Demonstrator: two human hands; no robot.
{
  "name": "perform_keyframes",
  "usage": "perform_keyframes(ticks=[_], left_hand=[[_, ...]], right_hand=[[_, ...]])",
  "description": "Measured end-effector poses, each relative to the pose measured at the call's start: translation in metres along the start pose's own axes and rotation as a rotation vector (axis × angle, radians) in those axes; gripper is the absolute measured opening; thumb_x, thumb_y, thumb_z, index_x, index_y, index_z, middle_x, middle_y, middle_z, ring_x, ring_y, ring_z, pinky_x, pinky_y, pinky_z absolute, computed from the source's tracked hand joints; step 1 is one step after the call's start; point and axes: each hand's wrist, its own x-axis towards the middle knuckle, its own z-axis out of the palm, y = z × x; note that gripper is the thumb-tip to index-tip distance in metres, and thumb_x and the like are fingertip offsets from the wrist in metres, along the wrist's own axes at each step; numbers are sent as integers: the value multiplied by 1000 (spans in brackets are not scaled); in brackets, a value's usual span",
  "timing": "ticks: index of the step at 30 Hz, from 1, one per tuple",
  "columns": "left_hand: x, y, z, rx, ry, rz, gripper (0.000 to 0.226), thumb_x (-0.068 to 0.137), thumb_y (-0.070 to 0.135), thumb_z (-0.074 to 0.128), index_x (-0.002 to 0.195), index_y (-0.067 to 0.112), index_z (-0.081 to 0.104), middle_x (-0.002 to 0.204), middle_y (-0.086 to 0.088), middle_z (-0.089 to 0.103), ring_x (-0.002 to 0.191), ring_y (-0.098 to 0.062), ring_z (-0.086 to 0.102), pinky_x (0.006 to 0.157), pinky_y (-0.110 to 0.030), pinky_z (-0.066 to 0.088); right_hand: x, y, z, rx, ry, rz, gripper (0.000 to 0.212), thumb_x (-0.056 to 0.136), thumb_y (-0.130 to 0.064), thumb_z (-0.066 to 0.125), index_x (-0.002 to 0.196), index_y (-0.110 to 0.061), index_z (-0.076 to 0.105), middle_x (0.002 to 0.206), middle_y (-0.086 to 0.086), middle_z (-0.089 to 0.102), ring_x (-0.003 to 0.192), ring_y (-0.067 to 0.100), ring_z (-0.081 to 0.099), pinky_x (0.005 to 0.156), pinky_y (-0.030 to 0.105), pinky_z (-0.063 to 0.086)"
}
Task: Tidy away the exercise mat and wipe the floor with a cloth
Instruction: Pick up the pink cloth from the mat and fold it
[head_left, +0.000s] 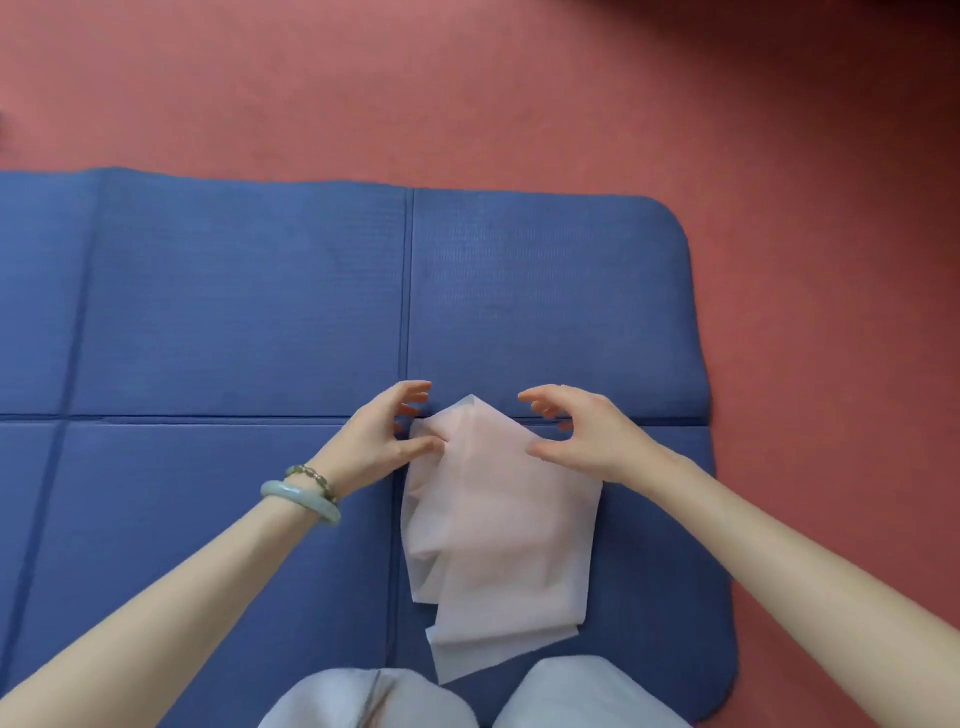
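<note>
A pale bangle (301, 501) and beaded bracelet (312, 478); grey-trousered knees (374, 699).

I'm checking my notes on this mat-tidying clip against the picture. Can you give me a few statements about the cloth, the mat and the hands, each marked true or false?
1. The pale cloth lies on the blue mat. True.
2. The mat is rolled up. False: it lies flat and unfolded on the red floor, creases showing.
3. The left hand touches the cloth's far left corner. True.
4. The bracelets are on the right wrist. False: they are on the left wrist.
5. The right hand is a closed fist. False: its fingers are spread and curled over the cloth's far end.
</note>
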Motion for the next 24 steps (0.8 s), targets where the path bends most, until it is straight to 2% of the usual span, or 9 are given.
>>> perform_keyframes(ticks=[3, 5, 9, 12, 15, 17, 19, 21, 24], left_hand=[[2, -2, 6, 58, 12, -48, 55, 79, 31, 73, 128, 21, 50, 121, 7, 51, 100, -5, 53, 82, -13, 40], [2, -2, 8, 77, 8, -62, 49, 81, 32, 71, 126, 23, 53, 115, 9, 54, 86, 1, 53, 74, -9, 37], [0, -7, 10, 57, -129, -11, 33, 81, 38, 65, 113, 37, 58, 99, 10, 59, 84, -6, 49, 74, -24, 40], [-4, -12, 3, 196, -212, 34, 27, 81, 33, 68, 104, 38, 57, 90, 12, 48, 91, -7, 36, 75, -20, 33], [-6, -10, -2, 240, -96, 117, 13, 81, 32, 69, 92, 29, 63, 97, 16, 50, 94, -2, 36, 80, -18, 32], [-5, -2, -7, 62, 5, 97, 4, 84, 26, 67, 85, 23, 67, 98, 14, 60, 94, 1, 49, 82, -21, 40], [-3, 12, -15, -173, 91, 65, 13, 85, 27, 62, 81, 16, 64, 85, 6, 65, 79, -5, 58, 75, -31, 46], [2, 30, -30, -263, 203, 105, 19, 85, 30, 59, 78, 12, 60, 73, 5, 61, 68, -6, 54, 66, -27, 44], [8, 65, -61, -313, 350, 232, 10, 87, 15, 65, 77, 12, 62, 73, 2, 65, 68, -4, 57, 66, -21, 47]], right_hand=[[6, 7, 13, 7, -43, 107, 65, 78, -32, 72, 136, -24, 45, 128, -5, 52, 118, 7, 48, 99, 27, 42], [10, 9, 21, 4, -48, 130, 58, 77, -32, 72, 131, -24, 51, 120, -5, 55, 114, 11, 51, 95, 27, 43], [15, 6, 28, 3, 83, 43, 6, 82, -24, 65, 86, -27, 68, 88, -9, 63, 87, 9, 58, 77, 25, 47], [13, -5, 12, 174, 162, 14, 16, 84, -14, 64, 77, -27, 71, 79, -12, 70, 80, 2, 63, 74, 19, 48], [5, -29, -16, 283, 202, -68, 19, 84, -8, 63, 78, -23, 71, 78, -10, 71, 78, 2, 65, 71, 16, 49], [1, -44, -35, 321, 211, -147, 20, 85, -3, 63, 78, -21, 71, 76, -11, 70, 75, -1, 64, 67, 11, 46], [-1, -56, -54, 327, 250, -214, 23, 84, -2, 65, 77, -23, 71, 76, -11, 71, 76, 0, 64, 70, 11, 46], [-3, -63, -71, 305, 315, -248, 25, 83, -3, 67, 76, -26, 71, 78, -11, 72, 76, 3, 65, 73, 14, 48], [-7, -74, -91, 321, 452, -295, 29, 80, -1, 70, 74, -29, 69, 70, -20, 70, 69, -4, 62, 71, 12, 46]])
